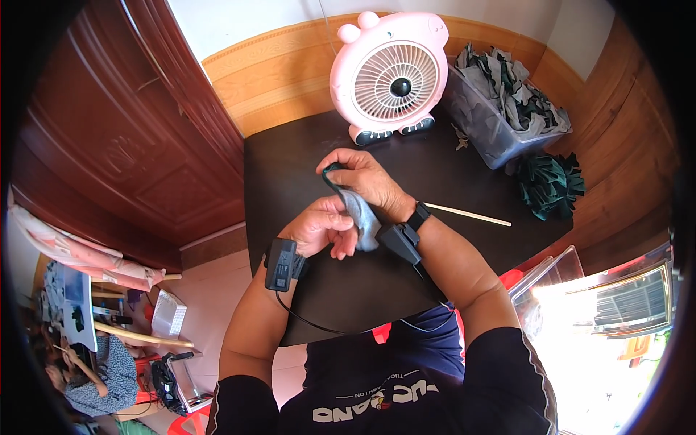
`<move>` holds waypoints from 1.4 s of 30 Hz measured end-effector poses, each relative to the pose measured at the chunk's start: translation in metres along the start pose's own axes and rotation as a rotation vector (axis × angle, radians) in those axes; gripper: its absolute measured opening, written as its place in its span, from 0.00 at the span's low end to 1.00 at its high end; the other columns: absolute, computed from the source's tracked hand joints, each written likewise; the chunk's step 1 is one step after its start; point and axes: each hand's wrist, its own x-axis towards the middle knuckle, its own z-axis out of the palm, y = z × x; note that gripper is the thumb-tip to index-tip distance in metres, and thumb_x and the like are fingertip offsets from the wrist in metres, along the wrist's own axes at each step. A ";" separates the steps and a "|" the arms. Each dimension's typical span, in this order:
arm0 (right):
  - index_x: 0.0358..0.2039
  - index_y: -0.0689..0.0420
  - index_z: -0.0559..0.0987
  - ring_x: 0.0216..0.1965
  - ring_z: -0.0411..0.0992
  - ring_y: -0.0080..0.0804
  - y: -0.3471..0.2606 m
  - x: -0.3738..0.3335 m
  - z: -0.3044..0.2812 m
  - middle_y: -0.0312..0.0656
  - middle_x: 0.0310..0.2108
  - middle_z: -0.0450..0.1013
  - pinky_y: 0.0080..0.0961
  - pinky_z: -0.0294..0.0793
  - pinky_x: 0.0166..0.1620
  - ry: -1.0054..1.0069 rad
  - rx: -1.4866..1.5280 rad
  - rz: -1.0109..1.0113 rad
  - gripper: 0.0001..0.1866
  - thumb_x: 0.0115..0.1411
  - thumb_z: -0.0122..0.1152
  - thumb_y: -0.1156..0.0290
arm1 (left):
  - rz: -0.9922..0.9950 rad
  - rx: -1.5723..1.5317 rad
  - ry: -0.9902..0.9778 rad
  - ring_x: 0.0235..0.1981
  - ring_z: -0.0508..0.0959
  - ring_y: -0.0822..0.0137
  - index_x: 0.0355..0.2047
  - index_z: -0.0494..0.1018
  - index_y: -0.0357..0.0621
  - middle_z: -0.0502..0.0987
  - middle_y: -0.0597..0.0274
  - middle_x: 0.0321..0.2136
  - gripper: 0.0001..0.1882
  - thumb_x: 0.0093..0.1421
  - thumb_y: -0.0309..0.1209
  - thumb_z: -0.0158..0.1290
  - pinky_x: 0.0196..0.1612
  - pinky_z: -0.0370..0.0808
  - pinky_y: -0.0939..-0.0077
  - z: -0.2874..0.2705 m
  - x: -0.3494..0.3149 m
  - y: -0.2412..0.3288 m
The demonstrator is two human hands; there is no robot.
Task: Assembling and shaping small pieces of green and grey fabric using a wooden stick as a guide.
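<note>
Both my hands hold one small fabric piece (360,217), grey-blue with a dark green edge, above the dark table (319,290). My right hand (370,181) pinches its dark green end between thumb and fingers. My left hand (322,225) is lower and to the left, its thumb and forefinger closed at the fabric's edge and its other fingers loosely curled. The grey part hangs down between the hands. A thin pale stick (471,214) lies on the table to the right of my right wrist.
A pink animal-shaped fan (341,90) stands at the back. Right of it is a clear plastic bin (493,138) heaped with grey and dark green fabric pieces, beside a dark green fabric bundle (551,185). A cable runs from my left wrist device (281,264). Another person (109,373) sits at lower left.
</note>
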 end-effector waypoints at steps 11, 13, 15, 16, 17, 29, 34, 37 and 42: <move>0.37 0.60 0.75 0.26 0.70 0.19 0.029 0.010 -0.002 0.35 0.27 0.73 0.17 0.70 0.29 0.097 0.223 0.197 0.06 0.58 0.55 0.75 | 0.107 0.407 0.601 0.17 0.70 0.76 0.35 0.69 0.42 0.72 0.65 0.20 0.07 0.57 0.29 0.49 0.20 0.65 0.84 0.004 0.007 -0.005; 0.36 0.59 0.74 0.28 0.70 0.20 0.029 0.011 0.000 0.35 0.29 0.73 0.19 0.71 0.31 0.162 0.251 0.134 0.06 0.59 0.55 0.73 | 0.221 0.221 0.565 0.19 0.71 0.75 0.39 0.70 0.41 0.74 0.65 0.23 0.11 0.56 0.29 0.47 0.21 0.66 0.84 -0.011 0.001 -0.003; 0.37 0.58 0.73 0.28 0.71 0.20 0.028 0.010 -0.008 0.34 0.30 0.73 0.18 0.71 0.31 0.190 0.248 0.117 0.06 0.60 0.55 0.72 | 0.318 -0.001 0.461 0.24 0.74 0.74 0.42 0.70 0.39 0.76 0.63 0.29 0.13 0.57 0.28 0.45 0.25 0.68 0.83 -0.016 -0.005 0.005; 0.38 0.57 0.73 0.28 0.72 0.20 0.023 0.010 -0.007 0.34 0.30 0.73 0.17 0.71 0.31 0.208 0.247 0.105 0.06 0.60 0.54 0.72 | 0.377 -0.081 0.401 0.30 0.76 0.68 0.43 0.70 0.38 0.77 0.60 0.34 0.15 0.56 0.31 0.48 0.30 0.72 0.77 -0.027 -0.008 0.006; 0.37 0.57 0.73 0.28 0.72 0.20 0.019 0.009 -0.003 0.34 0.30 0.72 0.17 0.71 0.32 0.160 0.234 0.094 0.05 0.61 0.54 0.73 | 0.412 -0.114 0.480 0.31 0.76 0.66 0.42 0.70 0.39 0.77 0.59 0.34 0.14 0.57 0.31 0.47 0.33 0.72 0.75 -0.032 -0.009 0.002; 0.36 0.58 0.72 0.27 0.67 0.17 0.004 -0.005 0.026 0.33 0.29 0.70 0.15 0.69 0.31 -0.051 0.163 -0.135 0.03 0.61 0.52 0.78 | 0.497 0.128 0.655 0.28 0.74 0.71 0.30 0.66 0.41 0.71 0.64 0.25 0.03 0.60 0.25 0.43 0.30 0.72 0.77 -0.036 -0.002 0.004; 0.37 0.56 0.73 0.34 0.69 0.17 0.001 -0.006 0.014 0.32 0.32 0.71 0.16 0.69 0.36 -0.102 0.135 -0.119 0.04 0.62 0.52 0.77 | 0.398 0.468 0.691 0.25 0.66 0.76 0.29 0.63 0.41 0.67 0.69 0.24 0.04 0.60 0.26 0.45 0.28 0.67 0.79 -0.030 0.004 0.001; 0.37 0.57 0.73 0.34 0.69 0.19 -0.002 -0.008 0.018 0.32 0.31 0.71 0.18 0.69 0.37 -0.095 0.028 -0.151 0.05 0.60 0.53 0.80 | 0.420 0.589 0.742 0.25 0.63 0.73 0.27 0.62 0.38 0.64 0.64 0.21 0.03 0.56 0.24 0.44 0.27 0.63 0.74 -0.037 0.002 -0.003; 0.35 0.59 0.73 0.35 0.69 0.21 -0.005 -0.010 0.027 0.36 0.31 0.72 0.21 0.70 0.41 -0.160 -0.430 -0.439 0.06 0.56 0.55 0.83 | 0.516 0.846 0.863 0.23 0.63 0.70 0.25 0.62 0.37 0.63 0.59 0.18 0.03 0.53 0.24 0.40 0.27 0.63 0.72 -0.041 -0.003 -0.004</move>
